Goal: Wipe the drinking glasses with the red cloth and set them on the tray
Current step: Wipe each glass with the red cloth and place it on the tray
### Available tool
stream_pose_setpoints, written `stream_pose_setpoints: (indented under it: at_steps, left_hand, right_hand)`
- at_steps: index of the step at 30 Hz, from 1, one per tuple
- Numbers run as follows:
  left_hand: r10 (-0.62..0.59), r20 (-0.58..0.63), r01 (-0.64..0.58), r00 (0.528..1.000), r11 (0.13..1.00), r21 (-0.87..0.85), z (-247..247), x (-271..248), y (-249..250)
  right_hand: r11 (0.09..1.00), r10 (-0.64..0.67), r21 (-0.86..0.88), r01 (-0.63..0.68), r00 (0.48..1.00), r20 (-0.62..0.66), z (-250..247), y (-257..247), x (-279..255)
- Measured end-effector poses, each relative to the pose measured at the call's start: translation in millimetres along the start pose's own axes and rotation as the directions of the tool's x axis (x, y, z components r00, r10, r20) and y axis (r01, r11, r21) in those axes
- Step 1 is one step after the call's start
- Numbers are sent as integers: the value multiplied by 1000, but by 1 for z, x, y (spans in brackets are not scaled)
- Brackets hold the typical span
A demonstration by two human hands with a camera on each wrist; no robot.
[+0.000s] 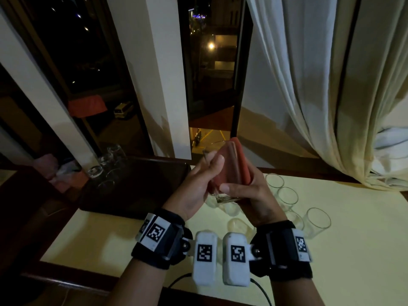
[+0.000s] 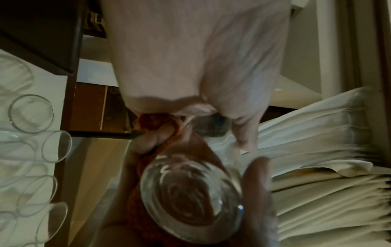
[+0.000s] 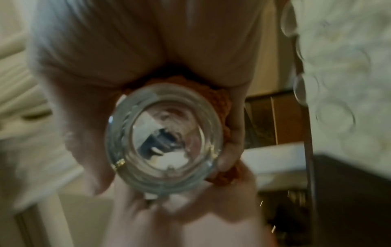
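While both hands are meeting above the table, a clear, thick-based cylindrical drinking glass (image 1: 223, 173) is being held tilted between them, its heavy round base (image 3: 164, 140) facing back toward the wrists and its rim pointing away toward the window. A red knitted cloth (image 1: 239, 160) is lying folded against the far side of the glass wall.

Below the hands, a pale yellow tabletop (image 1: 353, 250) with a dark wooden edge is carrying more clear empty tumblers (image 1: 287, 196) just right of the right hand, and a dark rectangular tray (image 1: 136, 186) left of the left hand is bearing several glasses (image 1: 103, 168) at its far corner. Beyond them a dark night window and cream curtains (image 1: 320, 85) are showing.

The left hand (image 1: 196, 184) is gripping the glass, thumb curled over its near side. The right hand (image 1: 249, 195) is wrapping its fingers round the cloth and pressing it to the glass, thumb lying low near the base.
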State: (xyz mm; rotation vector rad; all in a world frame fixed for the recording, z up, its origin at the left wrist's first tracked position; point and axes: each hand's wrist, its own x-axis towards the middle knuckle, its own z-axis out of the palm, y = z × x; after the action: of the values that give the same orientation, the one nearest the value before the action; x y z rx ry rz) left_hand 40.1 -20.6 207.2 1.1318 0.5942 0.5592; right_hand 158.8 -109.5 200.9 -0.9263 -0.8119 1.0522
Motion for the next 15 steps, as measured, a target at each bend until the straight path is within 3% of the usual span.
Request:
stream_pose_setpoints:
  at_steps: [5, 11, 15]
  left_hand:
    - [-28, -11, 29, 1000, 997, 67, 0, 3, -3]
    - [-7, -45, 12, 999, 994, 112, 5, 1, -5]
    - [62, -84, -55, 995, 995, 89, 6, 0, -5]
  right_hand:
    - [992, -50, -118, 44, 997, -52, 4, 7, 2]
    - [996, 25, 79, -30, 998, 61, -4, 6, -1]
    - [997, 56, 55, -56, 998, 8, -6, 6, 2]
